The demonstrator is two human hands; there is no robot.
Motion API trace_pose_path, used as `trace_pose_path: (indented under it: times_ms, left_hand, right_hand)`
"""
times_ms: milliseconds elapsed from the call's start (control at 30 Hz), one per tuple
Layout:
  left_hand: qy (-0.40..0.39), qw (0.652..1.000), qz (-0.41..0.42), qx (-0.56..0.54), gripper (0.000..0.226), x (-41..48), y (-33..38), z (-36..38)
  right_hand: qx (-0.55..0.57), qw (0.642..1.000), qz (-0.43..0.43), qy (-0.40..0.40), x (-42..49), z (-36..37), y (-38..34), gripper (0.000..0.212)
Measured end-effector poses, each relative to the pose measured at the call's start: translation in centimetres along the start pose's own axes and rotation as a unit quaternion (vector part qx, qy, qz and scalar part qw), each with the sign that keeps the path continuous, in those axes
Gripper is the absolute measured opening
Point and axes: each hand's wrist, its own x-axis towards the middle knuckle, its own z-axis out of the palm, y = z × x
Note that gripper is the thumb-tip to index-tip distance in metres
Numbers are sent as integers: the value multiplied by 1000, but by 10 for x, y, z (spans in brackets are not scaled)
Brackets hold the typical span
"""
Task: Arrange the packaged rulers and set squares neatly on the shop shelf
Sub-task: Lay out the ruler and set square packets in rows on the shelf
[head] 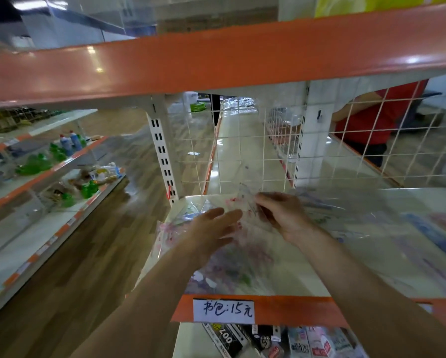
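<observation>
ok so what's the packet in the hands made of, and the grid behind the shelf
The packet looks like clear, glossy plastic film: it glints, and what lies behind shows through it. The grid is thin white wire, probably painted or coated metal, with open squares you can see through.

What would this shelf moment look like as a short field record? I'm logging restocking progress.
right hand: pinches a clear pack above the shelf
left hand: fingers straight, beside that pack; contact too blurred to tell
loose packs: lying on the shelf, blurred
price label: handwritten, on the shelf's orange front edge
wire grid: white, behind the shelf
</observation>
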Motion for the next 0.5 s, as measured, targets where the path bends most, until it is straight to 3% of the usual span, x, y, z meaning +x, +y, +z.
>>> trace_pose_path:
  times_ms: [100,200,500]
  left_hand:
    - [-42,993,-34,-104,29,4,-4,8]
    - [-26,990,-29,-139,11,7,-6,4]
    - [-5,966,-1,-259,13,-1,4,20]
  right_hand:
    - [-10,1000,-19,-5,-7,18,0,21]
    - [-7,1000,7,-17,-10,15,-2,11]
    - [6,996,44,-72,-36,-60,-18,12]
